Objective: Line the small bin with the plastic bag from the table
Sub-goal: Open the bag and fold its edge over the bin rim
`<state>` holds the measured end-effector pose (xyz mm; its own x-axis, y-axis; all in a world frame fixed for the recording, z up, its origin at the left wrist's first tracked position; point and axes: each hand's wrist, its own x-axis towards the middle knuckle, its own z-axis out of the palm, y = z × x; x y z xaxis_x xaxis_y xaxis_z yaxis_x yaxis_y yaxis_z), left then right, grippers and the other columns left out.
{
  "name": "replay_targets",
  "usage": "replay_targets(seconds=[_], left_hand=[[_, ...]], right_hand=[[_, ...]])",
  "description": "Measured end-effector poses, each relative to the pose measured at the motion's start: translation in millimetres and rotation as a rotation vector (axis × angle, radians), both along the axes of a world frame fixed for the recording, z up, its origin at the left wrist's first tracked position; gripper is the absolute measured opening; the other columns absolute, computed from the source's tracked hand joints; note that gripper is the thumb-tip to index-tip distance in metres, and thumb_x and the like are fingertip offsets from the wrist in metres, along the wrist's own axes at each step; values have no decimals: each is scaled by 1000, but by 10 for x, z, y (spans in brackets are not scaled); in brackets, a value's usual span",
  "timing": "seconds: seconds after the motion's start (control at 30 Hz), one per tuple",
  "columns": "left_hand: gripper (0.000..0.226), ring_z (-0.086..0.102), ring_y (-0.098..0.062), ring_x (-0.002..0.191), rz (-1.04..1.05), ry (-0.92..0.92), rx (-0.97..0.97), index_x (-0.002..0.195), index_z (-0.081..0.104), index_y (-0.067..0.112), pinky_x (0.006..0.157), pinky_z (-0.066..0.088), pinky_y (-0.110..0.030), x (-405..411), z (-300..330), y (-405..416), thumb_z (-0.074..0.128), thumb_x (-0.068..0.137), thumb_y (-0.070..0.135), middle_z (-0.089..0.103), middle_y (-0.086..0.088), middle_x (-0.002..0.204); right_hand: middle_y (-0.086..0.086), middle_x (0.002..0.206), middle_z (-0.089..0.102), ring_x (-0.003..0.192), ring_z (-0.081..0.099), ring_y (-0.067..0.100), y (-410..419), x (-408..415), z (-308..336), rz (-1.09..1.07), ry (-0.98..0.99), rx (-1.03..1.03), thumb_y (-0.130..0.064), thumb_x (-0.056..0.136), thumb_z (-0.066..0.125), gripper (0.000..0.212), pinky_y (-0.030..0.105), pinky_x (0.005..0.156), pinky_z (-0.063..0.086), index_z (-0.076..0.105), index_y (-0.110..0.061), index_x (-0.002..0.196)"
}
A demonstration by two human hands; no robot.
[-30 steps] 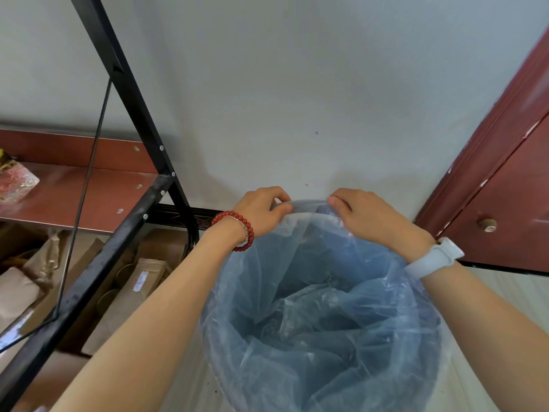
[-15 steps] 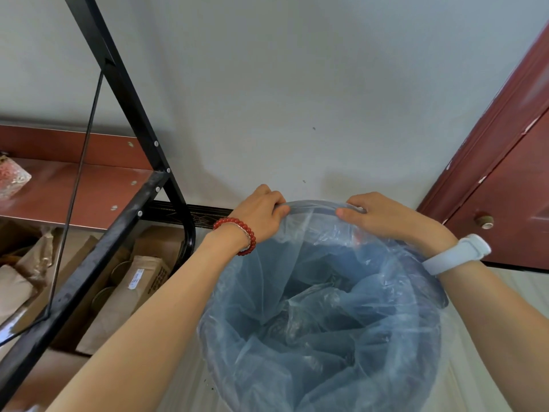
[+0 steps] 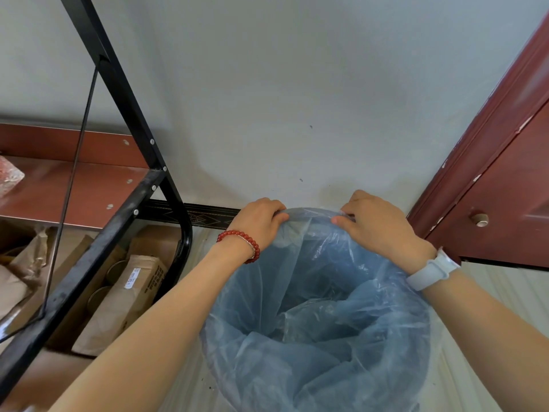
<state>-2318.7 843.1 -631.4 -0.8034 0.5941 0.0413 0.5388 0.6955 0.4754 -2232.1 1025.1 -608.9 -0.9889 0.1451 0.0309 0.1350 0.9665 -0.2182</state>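
At the far rim of the small bin point(image 3: 297, 402), against the wall point(image 3: 297, 84), both hands pinch the edge of the plastic bag point(image 3: 320, 322). Left hand point(image 3: 260, 223): fingers curled closed over a fold of film at the far-left of the rim. Right hand point(image 3: 375, 224): closed the same way, thumb and fingers nipping the film at the far-right. Short span of bag edge stretched between them.

Bag sits inside the bin, pale blue, translucent, loosely crumpled toward the bottom; film drapes over the rim on the near and right sides. Bin body mostly hidden by film, so I cannot tell how far the overhang reaches down the outside.

Risks, as judged:
- Film looks thin. Hard pull over the far rim could tear it at the pinch points.
- Slack gathered in the middle; if too little is left to fold over, the far edge may spring back inside once released.
- Tugging far could drag the near edge off the rim.
- Bin is light-looking, close to the black rack leg point(image 3: 184, 233) on the left and the red door point(image 3: 505, 188) on the right; a one-sided pull might tip or slide it.
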Motion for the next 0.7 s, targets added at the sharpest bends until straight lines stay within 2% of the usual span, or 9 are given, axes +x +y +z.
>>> replay_targets(seconds=[0.1,0.17,0.23,0.27,0.33,0.37,0.53,0.6,0.7], left_hand=[[29,56,-32,98,19,23,-9,104,61,5,82,40,-32,36,-13,14,41,94,24,61,-19,104],[29,57,-32,95,51,35,-20,98,61,3,77,40,-31,43,-6,4,42,94,24,62,-18,101],[27,57,-32,92,91,48,-70,91,59,3,74,39,-31,38,18,-34,42,92,25,63,-16,99],[26,57,-33,93,114,63,-97,88,58,4,74,40,-32,40,26,-61,42,92,25,62,-16,98],[25,57,-36,94,176,94,-124,87,54,5,74,40,-34,56,22,-130,40,92,25,60,-16,102],[24,56,-37,95,210,107,-126,92,53,5,74,39,-35,73,16,-166,38,92,24,59,-16,106],[31,60,-39,97,231,134,-169,119,46,18,80,47,-41,83,33,-373,36,89,18,63,-13,113],[32,61,-37,95,220,96,-209,117,48,21,78,47,-37,80,89,-426,40,86,21,66,-12,108],[26,60,-30,96,226,91,-200,106,58,21,75,43,-31,72,165,-439,42,86,30,66,-5,109]], right_hand=[[3,79,45,69,46,23,-6,2,-78,-31,4,6,-39,92,43,43,28,54,31,41,-22,53],[3,78,45,69,48,24,-37,4,-126,-54,32,-5,-41,92,42,40,27,52,29,43,-22,57],[6,87,52,76,54,28,-87,-16,-148,-45,37,-5,-41,93,40,32,29,58,38,56,-20,77],[9,97,56,86,57,30,-110,-36,-154,-24,17,-4,-41,94,39,32,32,64,44,61,-18,97],[11,121,53,107,54,31,-133,-73,-124,23,-50,-22,-41,95,36,43,40,83,49,44,-20,131],[11,128,49,113,51,31,-131,-83,-103,30,-59,-48,-41,95,34,47,43,89,48,35,-22,137],[15,136,44,120,43,35,-25,-112,-71,-50,57,-82,-27,94,43,47,46,97,42,33,-15,138],[19,132,47,119,42,37,-35,-139,-81,-76,70,-83,-21,92,46,46,47,98,42,37,-12,136],[19,119,50,107,48,36,-107,-156,-118,-79,80,-4,-21,91,47,39,44,86,45,44,-14,130]])
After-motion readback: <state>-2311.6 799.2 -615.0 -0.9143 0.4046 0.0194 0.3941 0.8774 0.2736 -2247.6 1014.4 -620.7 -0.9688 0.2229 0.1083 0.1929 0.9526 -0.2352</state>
